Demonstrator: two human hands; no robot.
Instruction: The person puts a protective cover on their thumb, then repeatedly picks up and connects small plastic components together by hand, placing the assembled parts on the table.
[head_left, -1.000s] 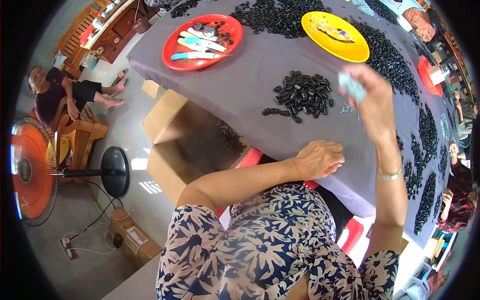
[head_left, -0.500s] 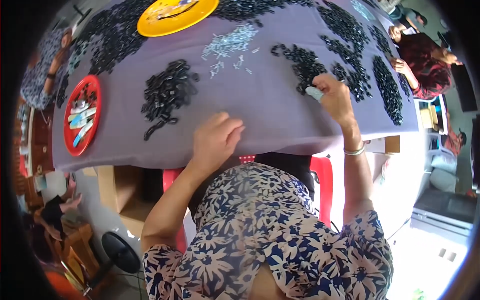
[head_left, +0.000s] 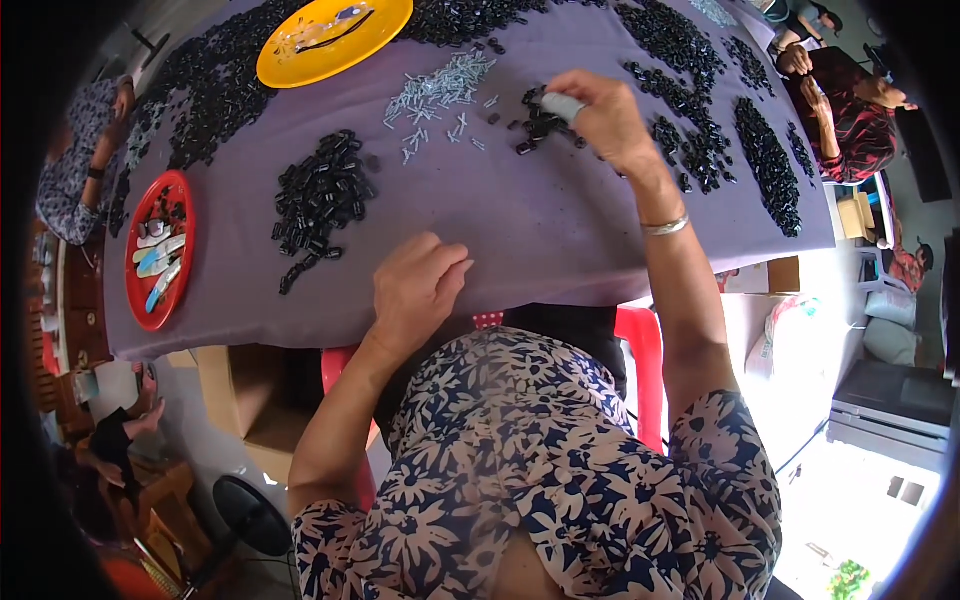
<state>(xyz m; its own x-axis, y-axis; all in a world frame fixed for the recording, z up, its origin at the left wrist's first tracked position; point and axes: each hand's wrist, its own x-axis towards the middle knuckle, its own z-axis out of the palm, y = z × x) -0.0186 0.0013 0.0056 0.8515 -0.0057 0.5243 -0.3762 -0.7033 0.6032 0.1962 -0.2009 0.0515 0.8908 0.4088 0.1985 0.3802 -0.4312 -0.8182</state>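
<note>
My right hand (head_left: pixel 608 122) reaches over a small heap of black shiny pieces (head_left: pixel 533 128) right of the table's middle, hiding part of it. A pale grey-white cover (head_left: pixel 563 106) wraps one of its digits, seemingly the thumb. Its fingers are bent together, and whatever they hold is hidden. Near the front edge, my left hand (head_left: pixel 420 285) is closed with fingers curled and thumb against them; its contents cannot be seen. Left of it lies a larger heap of black pieces (head_left: pixel 322 195). Small clear sticks (head_left: pixel 440 88) are piled between the two heaps, farther back.
A purple-grey cloth (head_left: pixel 480 205) covers the table. A red tray (head_left: pixel 188 262) with light-handled tools lies left; a yellow plate (head_left: pixel 275 66) stands at the back. More black heaps (head_left: pixel 768 170) lie right. Other people sit at both sides, including one in a red-black shirt (head_left: pixel 850 115).
My right hand has moved away from me and to the left across the black heap. My left hand stays closed in nearly the same place. The whole view has shifted slightly.
</note>
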